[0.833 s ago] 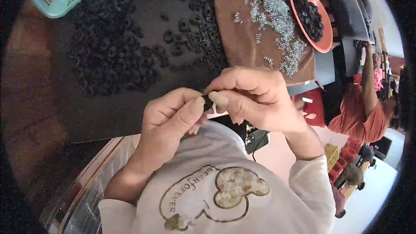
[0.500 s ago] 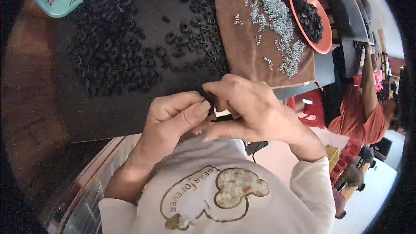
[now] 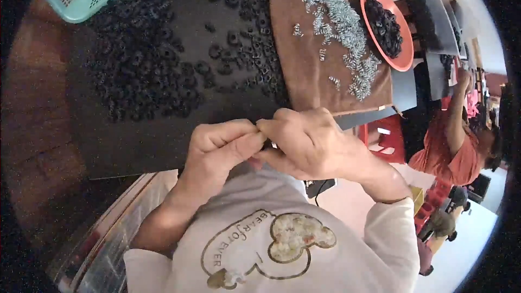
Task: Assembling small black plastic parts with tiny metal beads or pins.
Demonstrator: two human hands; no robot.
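- Two hands, left (image 3: 217, 149) and right (image 3: 306, 144), are pinching a mostly hidden dark part (image 3: 266, 144) between them.
- Black rings (image 3: 144, 76) are lying beside a green basket (image 3: 76, 15).
- Springs (image 3: 344, 21) are covering brown cloth (image 3: 304, 73).

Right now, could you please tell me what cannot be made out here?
Head view: small dark part, mostly hidden by the left fingers and right fingers; its shape is unclear.
Head view: green basket, cut off by the top edge.
Head view: silvery springs, too small and overlapping to count.
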